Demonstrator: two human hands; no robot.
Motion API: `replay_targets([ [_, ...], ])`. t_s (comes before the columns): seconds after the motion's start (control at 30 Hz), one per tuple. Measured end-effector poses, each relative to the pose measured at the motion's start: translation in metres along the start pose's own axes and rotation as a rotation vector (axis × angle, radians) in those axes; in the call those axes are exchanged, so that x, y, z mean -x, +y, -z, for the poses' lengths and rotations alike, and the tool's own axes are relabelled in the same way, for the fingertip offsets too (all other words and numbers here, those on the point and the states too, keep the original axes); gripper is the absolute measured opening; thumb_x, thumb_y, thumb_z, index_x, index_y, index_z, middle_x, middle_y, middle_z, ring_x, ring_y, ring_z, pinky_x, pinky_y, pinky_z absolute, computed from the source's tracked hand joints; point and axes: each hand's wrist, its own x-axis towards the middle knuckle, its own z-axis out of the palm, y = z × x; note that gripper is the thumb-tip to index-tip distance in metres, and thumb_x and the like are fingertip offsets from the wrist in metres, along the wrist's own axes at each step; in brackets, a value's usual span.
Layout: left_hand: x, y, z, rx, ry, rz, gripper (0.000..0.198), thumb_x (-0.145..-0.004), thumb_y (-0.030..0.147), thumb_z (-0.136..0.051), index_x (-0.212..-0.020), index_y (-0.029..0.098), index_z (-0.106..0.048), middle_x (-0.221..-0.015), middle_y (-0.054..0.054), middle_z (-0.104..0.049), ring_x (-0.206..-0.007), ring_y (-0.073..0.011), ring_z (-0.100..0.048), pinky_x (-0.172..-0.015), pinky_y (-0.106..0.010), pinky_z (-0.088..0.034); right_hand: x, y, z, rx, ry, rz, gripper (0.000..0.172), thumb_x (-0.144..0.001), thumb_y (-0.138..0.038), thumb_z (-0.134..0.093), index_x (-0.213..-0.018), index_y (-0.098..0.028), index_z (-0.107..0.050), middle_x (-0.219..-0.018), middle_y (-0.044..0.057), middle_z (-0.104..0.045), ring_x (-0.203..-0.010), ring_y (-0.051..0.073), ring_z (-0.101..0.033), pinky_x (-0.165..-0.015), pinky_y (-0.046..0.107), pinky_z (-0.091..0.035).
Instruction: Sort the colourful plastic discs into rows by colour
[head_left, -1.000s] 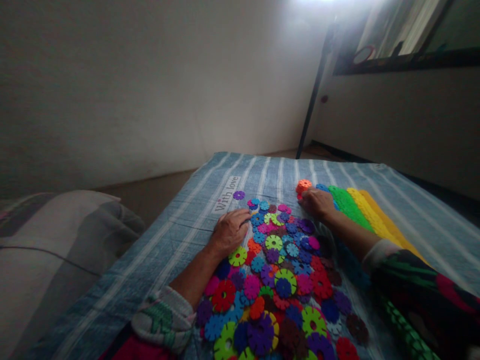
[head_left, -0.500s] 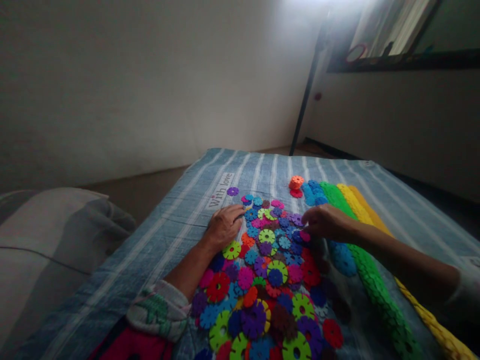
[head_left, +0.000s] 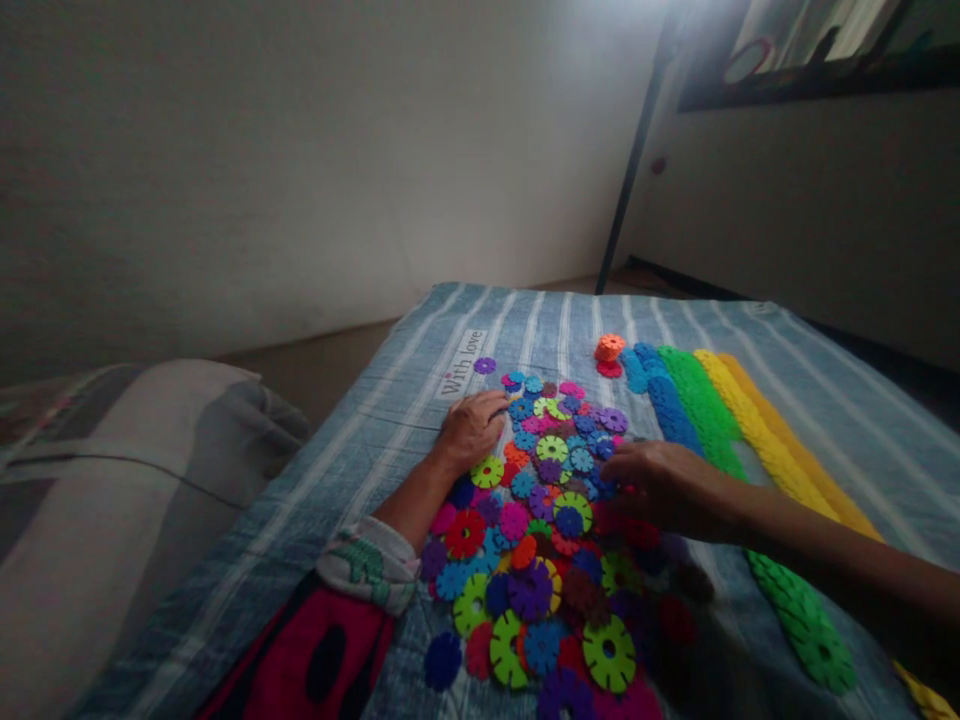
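Note:
A loose pile of notched plastic discs (head_left: 551, 449) in many colours spreads over the striped cloth. My left hand (head_left: 472, 430) rests along the pile's upper left edge, fingers stretched out and fingertips at the discs. At the right edge of the pile, my right hand (head_left: 660, 487) is low over the discs with its fingers curled together; whatever they hold is hidden. Beyond that hand lie long rows of stacked discs: blue (head_left: 673, 412), green (head_left: 701, 400), yellow (head_left: 757, 440) and orange (head_left: 795, 435). My right forearm covers part of these rows.
A short orange stack (head_left: 610, 347) stands at the far side, with a red disc (head_left: 610, 370) by it. One purple disc (head_left: 485, 366) lies apart near the "With love" print. A dark pole (head_left: 634, 165) rises behind the cloth-covered surface (head_left: 360, 400). Grey fabric (head_left: 165, 500) is at left.
My right hand has moved down along the pile's right edge, toward me. My left hand stays by the same discs. The whole view has shifted slightly.

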Motion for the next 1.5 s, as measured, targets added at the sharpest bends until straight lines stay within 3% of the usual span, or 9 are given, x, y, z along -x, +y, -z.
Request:
replay_targets([
  [0.2,0.0,0.001,-0.001,-0.001,-0.004,0.019,0.03,-0.084,0.021,-0.049,-0.106,0.019,-0.069,-0.125,-0.007,-0.065,-0.116,-0.02,-0.06,-0.106,-0.039,-0.043,-0.005,-0.028,-0.004,-0.004,-0.067,0.033,0.016,-0.085,-0.026,-0.057,-0.098,-0.022,-0.066,-0.087,0.003,-0.069,-0.072,0.014,-0.059,-0.057,0.024,-0.03],
  [0.33,0.0,0.0,-0.001,-0.001,0.006,0.004,0.029,-0.084,0.022,-0.05,-0.106,0.022,-0.069,-0.124,-0.004,-0.066,-0.116,-0.0184,-0.06,-0.106,-0.037,-0.044,-0.017,-0.039,-0.007,0.078,-0.113,-0.014,0.02,-0.082,-0.023,-0.058,-0.1,-0.022,-0.066,-0.076,0.002,-0.068,-0.062,0.012,-0.056,-0.052,0.025,-0.022],
  [0.57,0.0,0.0,-0.001,0.006,0.006,-0.007,0.028,-0.084,0.022,-0.051,-0.105,0.02,-0.069,-0.124,-0.007,-0.066,-0.116,-0.02,-0.06,-0.106,-0.038,-0.044,-0.041,-0.016,-0.01,0.099,0.005,-0.117,0.019,-0.087,-0.021,-0.049,-0.084,-0.022,-0.068,-0.07,0.001,-0.066,-0.061,0.011,-0.053,-0.054,0.024,-0.024],
  [0.7,-0.001,-0.001,0.0,0.007,0.018,-0.014,0.028,-0.083,0.021,-0.052,-0.105,0.022,-0.069,-0.122,-0.005,-0.067,-0.114,-0.0195,-0.061,-0.106,-0.038,-0.045,-0.042,-0.002,-0.007,0.113,0.049,-0.242,0.021,-0.088,-0.027,-0.049,-0.087,-0.022,-0.069,-0.069,0.001,-0.065,-0.062,0.012,-0.054,-0.055,0.023,-0.026],
  [0.93,-0.001,0.0,0.0,0.004,0.007,-0.008,0.028,-0.084,0.021,-0.051,-0.105,0.02,-0.07,-0.123,-0.006,-0.067,-0.115,-0.0197,-0.061,-0.106,-0.038,-0.045,-0.033,-0.028,-0.008,0.092,-0.054,-0.01,0.024,-0.09,-0.035,-0.053,-0.107,-0.027,-0.067,-0.07,0.001,-0.068,-0.061,0.013,-0.059,-0.052,0.024,-0.024],
  [1.07,-0.001,0.001,0.001,0.007,0.015,-0.007,0.029,-0.082,0.019,-0.052,-0.105,0.022,-0.07,-0.122,-0.005,-0.067,-0.114,-0.0194,-0.061,-0.105,-0.039,-0.045,-0.04,-0.029,-0.006,0.243,-0.065,-0.127,0.027,-0.092,-0.034,-0.048,-0.112,-0.026,-0.065,-0.076,0.005,-0.072,-0.066,0.017,-0.064,-0.051,0.026,-0.023],
  [1.2,0.0,0.002,0.001,0.013,0.017,-0.005,0.03,-0.082,0.018,-0.052,-0.106,0.022,-0.069,-0.123,-0.004,-0.067,-0.114,-0.0193,-0.061,-0.105,-0.039,-0.045,-0.044,-0.023,-0.005,0.25,-0.019,-0.192,0.027,-0.094,-0.029,-0.043,-0.107,-0.025,-0.066,-0.079,0.005,-0.073,-0.069,0.016,-0.064,-0.052,0.026,-0.023],
  [1.4,0.0,0.0,-0.001,0.007,0.014,0.001,0.029,-0.082,0.02,-0.051,-0.104,0.023,-0.07,-0.123,-0.004,-0.067,-0.115,-0.0188,-0.06,-0.106,-0.037,-0.044,-0.035,-0.045,-0.01,0.171,-0.122,0.063,0.024,-0.093,-0.03,-0.046,-0.103,-0.025,-0.067,-0.075,0.004,-0.07,-0.061,0.012,-0.057,-0.049,0.026,-0.019],
  [1.5,0.0,-0.001,-0.002,0.012,0.01,0.002,0.029,-0.082,0.021,-0.051,-0.105,0.021,-0.07,-0.123,-0.005,-0.066,-0.115,-0.0194,-0.06,-0.105,-0.038,-0.044,-0.029,-0.047,-0.014,0.189,-0.128,0.106,0.022,-0.091,-0.023,-0.046,-0.096,-0.022,-0.067,-0.072,0.003,-0.068,-0.055,0.01,-0.051,-0.048,0.027,-0.016],
])
